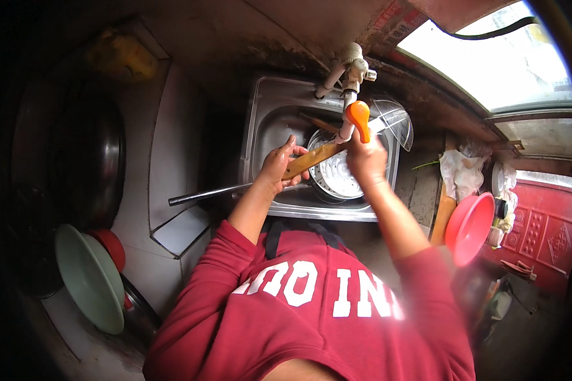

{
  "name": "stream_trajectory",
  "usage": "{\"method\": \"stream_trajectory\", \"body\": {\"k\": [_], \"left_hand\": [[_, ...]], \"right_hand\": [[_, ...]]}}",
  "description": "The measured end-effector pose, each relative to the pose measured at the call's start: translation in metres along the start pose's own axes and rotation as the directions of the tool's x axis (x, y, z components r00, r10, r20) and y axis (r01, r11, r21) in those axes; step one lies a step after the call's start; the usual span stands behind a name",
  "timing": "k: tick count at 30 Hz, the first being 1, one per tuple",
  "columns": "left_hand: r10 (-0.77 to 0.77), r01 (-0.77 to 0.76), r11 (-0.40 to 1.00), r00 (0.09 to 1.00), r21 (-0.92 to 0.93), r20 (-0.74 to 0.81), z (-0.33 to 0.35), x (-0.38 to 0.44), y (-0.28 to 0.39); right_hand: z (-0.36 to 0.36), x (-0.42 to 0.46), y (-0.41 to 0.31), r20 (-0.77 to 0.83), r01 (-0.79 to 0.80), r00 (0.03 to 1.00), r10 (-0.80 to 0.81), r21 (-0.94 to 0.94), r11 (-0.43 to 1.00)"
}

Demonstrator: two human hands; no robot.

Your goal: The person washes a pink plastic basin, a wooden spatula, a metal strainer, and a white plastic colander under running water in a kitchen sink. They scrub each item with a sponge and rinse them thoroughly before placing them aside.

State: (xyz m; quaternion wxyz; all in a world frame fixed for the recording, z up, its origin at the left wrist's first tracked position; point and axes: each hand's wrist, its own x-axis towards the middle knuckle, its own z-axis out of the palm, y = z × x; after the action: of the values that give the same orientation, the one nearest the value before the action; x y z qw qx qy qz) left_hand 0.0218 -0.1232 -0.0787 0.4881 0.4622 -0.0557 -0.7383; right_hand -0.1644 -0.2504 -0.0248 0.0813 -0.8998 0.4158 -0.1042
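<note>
A wire-mesh skimmer with a flat wooden handle lies slantwise across the stainless-steel sink, below the faucet. My left hand holds the handle's wet end, which has a small hole. Closer to the mesh, my right hand grips the skimmer just beyond the spout, and its fingers are partly hidden by the faucet's orange lever. Beneath the handle, a perforated metal steamer plate sits in the sink, in or on a round vessel.
A dark tubular handle juts out over the sink's left rim. Behind the plate lies another wooden piece. A pink basin stands to the right, near a crumpled plastic bag. At left are a pale green basin and a red bowl.
</note>
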Motion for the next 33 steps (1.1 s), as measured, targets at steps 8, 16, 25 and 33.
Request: {"method": "stream_trajectory", "body": {"k": [8, 16, 25, 33], "left_hand": [[0.067, -0.072, 0.995, 0.996, -0.072, -0.065, -0.004, -0.001, -0.013], [-0.315, 0.367, 0.897, 0.921, -0.245, 0.228, -0.013, 0.018, -0.036], [-0.358, 0.506, 0.824, 0.815, -0.257, 0.455, -0.004, -0.005, -0.044], [-0.266, 0.364, 0.846, 0.921, -0.390, 0.284, -0.024, -0.007, -0.031]], "right_hand": [[0.018, -0.026, -0.020, -0.050, 0.213, 0.976, -0.212, 0.023, 0.977], [0.036, -0.031, -0.015, -0.209, 0.111, 0.977, -0.042, 0.332, 0.937], [0.043, 0.010, 0.043, -0.043, -0.218, 0.967, 0.250, 0.363, 0.906], [0.085, -0.030, -0.008, -0.042, 0.028, 0.999, -0.011, 0.450, 0.893]]}}
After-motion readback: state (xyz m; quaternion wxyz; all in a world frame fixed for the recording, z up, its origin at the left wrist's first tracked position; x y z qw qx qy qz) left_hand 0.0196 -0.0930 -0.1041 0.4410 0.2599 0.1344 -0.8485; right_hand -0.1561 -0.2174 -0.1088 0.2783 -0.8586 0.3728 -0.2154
